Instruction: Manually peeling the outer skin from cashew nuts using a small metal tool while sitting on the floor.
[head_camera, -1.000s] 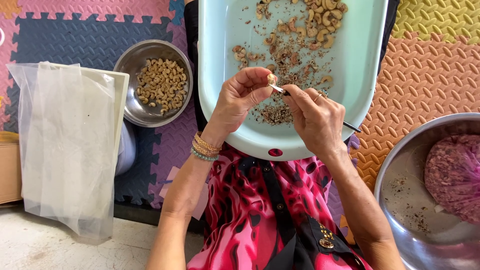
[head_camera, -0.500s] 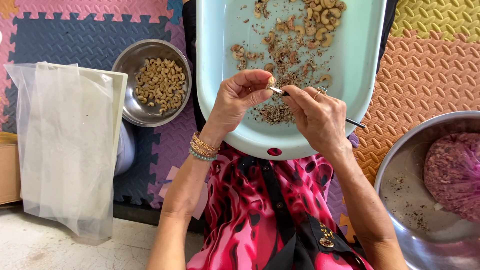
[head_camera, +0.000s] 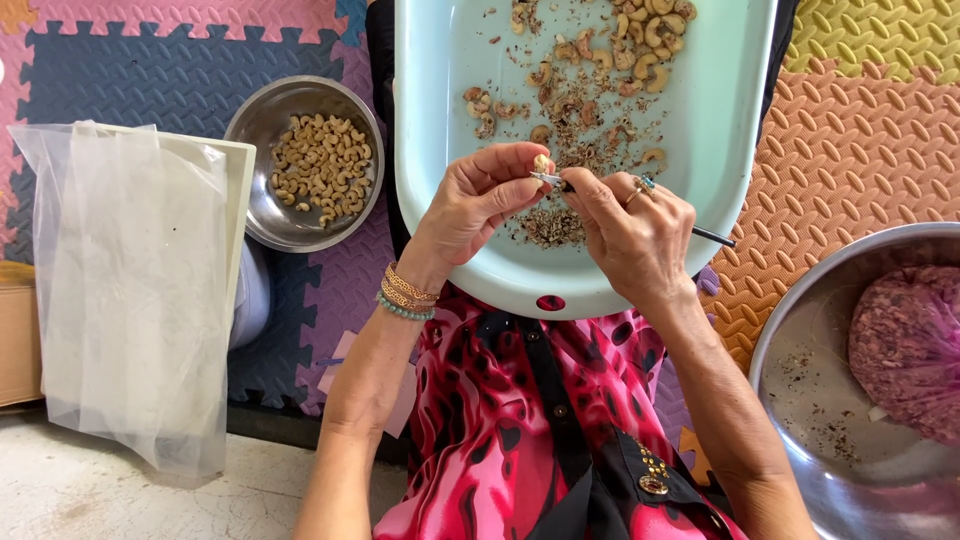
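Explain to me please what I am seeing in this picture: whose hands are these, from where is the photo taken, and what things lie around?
No machine is here: a person works with two bare hands. The one camera sits on the person's head and looks down, so you see the arms and a red patterned dress from above.

The left hand pinches a small pale nut in its grip. The right hand holds a thin tool with its tip against the nut.

Under the hands lies a pale blue tray with unpeeled nuts and bits of skin. To the person's left stands a steel bowl of pale nuts. To the right, a bigger steel bowl holds a purplish bag. A clear plastic bag hangs at far left. The floor is coloured foam mats.
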